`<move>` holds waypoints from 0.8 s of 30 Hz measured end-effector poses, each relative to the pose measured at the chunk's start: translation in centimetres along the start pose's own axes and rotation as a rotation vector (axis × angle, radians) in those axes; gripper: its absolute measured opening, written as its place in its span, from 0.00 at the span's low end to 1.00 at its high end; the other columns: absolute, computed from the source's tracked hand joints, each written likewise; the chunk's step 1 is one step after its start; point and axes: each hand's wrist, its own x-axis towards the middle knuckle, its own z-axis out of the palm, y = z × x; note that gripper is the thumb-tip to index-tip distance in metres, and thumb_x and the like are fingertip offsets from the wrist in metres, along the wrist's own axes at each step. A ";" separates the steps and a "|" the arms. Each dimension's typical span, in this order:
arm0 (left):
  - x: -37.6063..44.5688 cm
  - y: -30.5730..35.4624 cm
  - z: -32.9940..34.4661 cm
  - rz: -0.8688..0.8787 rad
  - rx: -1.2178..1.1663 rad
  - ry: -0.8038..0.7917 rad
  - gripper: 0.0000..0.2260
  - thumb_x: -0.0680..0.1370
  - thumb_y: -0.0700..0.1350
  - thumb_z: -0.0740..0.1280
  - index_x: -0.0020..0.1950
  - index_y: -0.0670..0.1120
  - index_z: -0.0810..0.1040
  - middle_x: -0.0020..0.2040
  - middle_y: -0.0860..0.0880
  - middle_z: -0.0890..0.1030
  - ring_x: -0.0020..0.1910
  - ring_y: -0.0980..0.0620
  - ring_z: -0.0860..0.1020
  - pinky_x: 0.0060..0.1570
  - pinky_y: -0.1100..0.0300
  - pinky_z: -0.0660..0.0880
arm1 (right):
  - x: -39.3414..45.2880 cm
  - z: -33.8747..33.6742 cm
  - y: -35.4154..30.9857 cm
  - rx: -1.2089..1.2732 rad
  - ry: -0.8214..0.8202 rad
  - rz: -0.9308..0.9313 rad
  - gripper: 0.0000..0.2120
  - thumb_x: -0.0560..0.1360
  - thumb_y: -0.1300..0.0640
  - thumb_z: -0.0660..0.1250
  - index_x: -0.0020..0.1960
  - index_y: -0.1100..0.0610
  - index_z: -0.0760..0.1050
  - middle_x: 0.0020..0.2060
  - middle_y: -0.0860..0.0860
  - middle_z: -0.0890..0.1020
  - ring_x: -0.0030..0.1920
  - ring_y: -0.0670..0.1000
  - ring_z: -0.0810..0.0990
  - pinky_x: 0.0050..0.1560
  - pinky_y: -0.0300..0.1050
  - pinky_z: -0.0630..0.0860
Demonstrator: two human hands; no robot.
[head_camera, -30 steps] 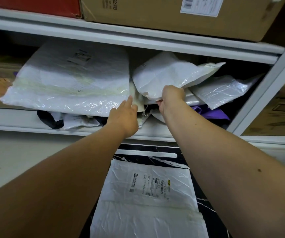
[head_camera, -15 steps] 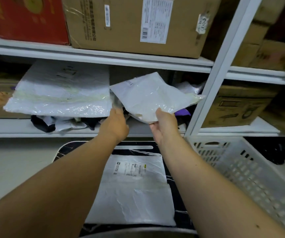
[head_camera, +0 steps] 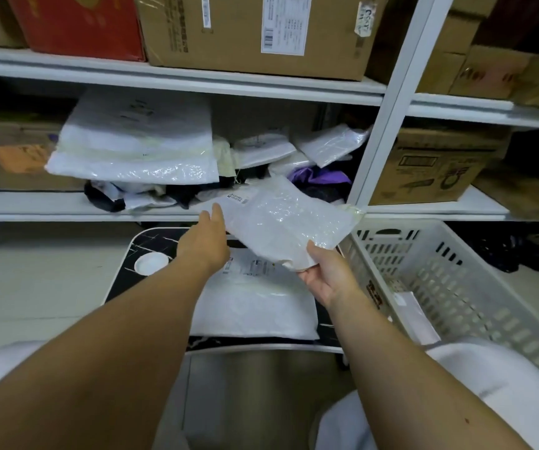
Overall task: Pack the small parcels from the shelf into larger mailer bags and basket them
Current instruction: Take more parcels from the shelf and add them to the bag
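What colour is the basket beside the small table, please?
The basket is white plastic with slotted walls, seen clearly in the head view.

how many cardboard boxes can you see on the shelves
About 6: tan box and red box top left, stacked boxes top right, printed box lower right, one behind the mailers. Others may be hidden.
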 end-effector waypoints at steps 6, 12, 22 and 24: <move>-2.0 0.0 0.5 0.047 0.296 -0.054 0.19 0.77 0.40 0.59 0.68 0.45 0.66 0.63 0.44 0.69 0.60 0.43 0.70 0.55 0.51 0.70 | -0.5 -2.8 2.0 -0.052 -0.027 0.152 0.10 0.81 0.67 0.58 0.58 0.60 0.75 0.46 0.57 0.86 0.44 0.56 0.85 0.38 0.53 0.83; -2.1 -1.5 2.9 0.011 0.168 -0.066 0.16 0.80 0.44 0.55 0.66 0.44 0.68 0.63 0.44 0.71 0.61 0.43 0.70 0.59 0.49 0.69 | 0.6 -6.0 2.4 -0.187 0.027 0.252 0.13 0.80 0.69 0.58 0.62 0.59 0.73 0.53 0.60 0.83 0.51 0.59 0.82 0.42 0.55 0.83; -0.8 -1.5 7.0 0.132 0.063 0.087 0.30 0.79 0.62 0.43 0.79 0.52 0.48 0.79 0.47 0.48 0.78 0.46 0.46 0.74 0.42 0.45 | 4.0 -4.9 3.1 -1.735 0.523 -0.141 0.35 0.77 0.47 0.60 0.79 0.50 0.49 0.76 0.56 0.57 0.76 0.59 0.56 0.73 0.61 0.56; -0.2 -0.8 7.6 0.199 0.067 0.102 0.31 0.77 0.64 0.38 0.79 0.55 0.48 0.80 0.49 0.47 0.78 0.45 0.46 0.73 0.40 0.44 | 3.7 -2.9 4.1 -1.918 0.415 -0.493 0.31 0.80 0.40 0.49 0.79 0.47 0.45 0.79 0.51 0.47 0.78 0.55 0.45 0.74 0.62 0.43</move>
